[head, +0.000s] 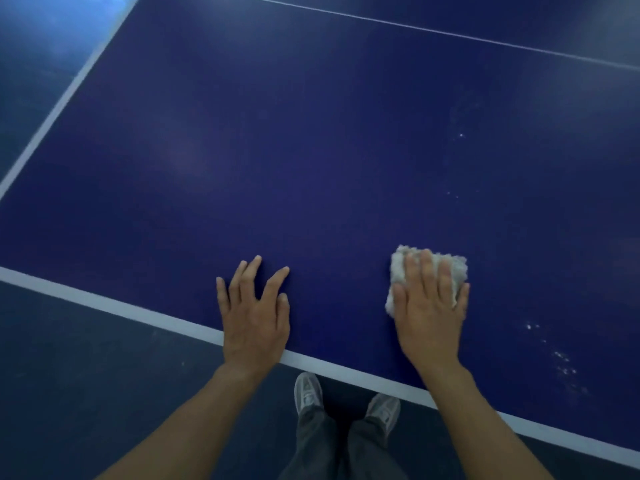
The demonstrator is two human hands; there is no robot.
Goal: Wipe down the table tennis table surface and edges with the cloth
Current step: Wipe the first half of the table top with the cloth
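Observation:
A dark blue table tennis table (311, 150) fills most of the view, with a white line along its near edge (104, 301) and left side. My right hand (431, 306) lies flat with straight fingers on a folded, fluffy white cloth (459, 268), pressing it onto the surface close to the near edge. My left hand (254, 313) rests flat on the bare surface to the left of the cloth, fingers spread, its heel over the white edge line.
White specks (564, 365) mark the surface right of the cloth, and fainter ones (460, 135) lie farther out. A thin white centre line (450, 32) crosses the far part. Grey floor (86, 375) lies below the near edge, with my two shoes (308, 393).

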